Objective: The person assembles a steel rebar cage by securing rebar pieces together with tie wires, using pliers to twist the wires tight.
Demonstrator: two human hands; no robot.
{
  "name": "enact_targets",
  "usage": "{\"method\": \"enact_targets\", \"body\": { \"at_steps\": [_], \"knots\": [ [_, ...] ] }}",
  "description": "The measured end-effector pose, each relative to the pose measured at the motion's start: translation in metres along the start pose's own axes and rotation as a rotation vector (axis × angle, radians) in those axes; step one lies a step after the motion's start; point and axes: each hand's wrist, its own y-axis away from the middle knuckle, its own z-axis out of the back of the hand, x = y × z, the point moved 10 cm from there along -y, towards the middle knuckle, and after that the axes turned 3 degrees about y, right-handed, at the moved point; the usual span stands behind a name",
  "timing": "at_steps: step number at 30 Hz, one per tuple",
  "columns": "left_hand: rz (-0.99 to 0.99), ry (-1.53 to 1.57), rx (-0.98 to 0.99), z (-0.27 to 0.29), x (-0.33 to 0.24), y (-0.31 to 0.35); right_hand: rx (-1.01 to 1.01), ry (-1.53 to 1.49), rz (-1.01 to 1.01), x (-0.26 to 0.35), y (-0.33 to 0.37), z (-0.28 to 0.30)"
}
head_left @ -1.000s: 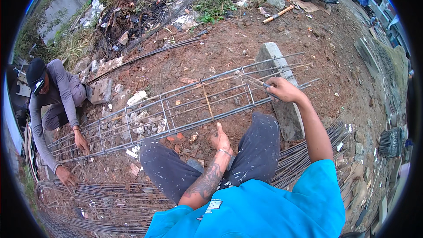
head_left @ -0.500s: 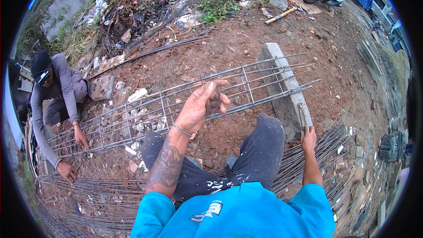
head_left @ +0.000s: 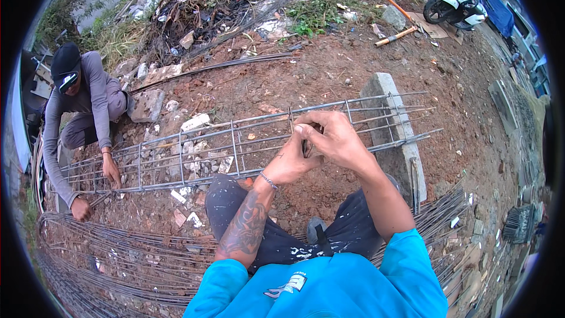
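My shirt (head_left: 353,288) is bright turquoise, my dark trousers (head_left: 226,197) are speckled white, and a dark tattoo (head_left: 244,227) patterns my left forearm. The rebar cage (head_left: 235,147) is dull grey with rusty brown, the block (head_left: 393,171) pale grey, the soil (head_left: 471,135) reddish brown.

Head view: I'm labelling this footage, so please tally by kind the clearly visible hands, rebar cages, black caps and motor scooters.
Wearer's left hand and right hand: 2
Co-worker's hands: 2
Rebar cage: 1
Black cap: 1
White motor scooter: 1
Total: 7
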Motion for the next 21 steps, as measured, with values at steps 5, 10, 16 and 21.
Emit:
{"method": "enact_targets", "body": {
  "at_steps": [5,10,16,21],
  "knots": [
    [0.209,0.959,-0.189,0.037,0.011,0.018,-0.161,-0.372,0.010,-0.012,-0.004,0.008],
    [0.325,0.946,-0.446,0.069,0.059,0.030,0.007,-0.640,-0.003,-0.014,-0.014,-0.029],
    [-0.536,-0.380,-0.066,0.045,-0.081,0.049,-0.021,-1.095,-0.266,-0.053,-0.019,-0.039],
    [-0.563,-0.443,-0.250,0.020,-0.076,0.048,-0.145,-1.141,-0.329,-0.070,-0.009,-0.024]
  ]
}}
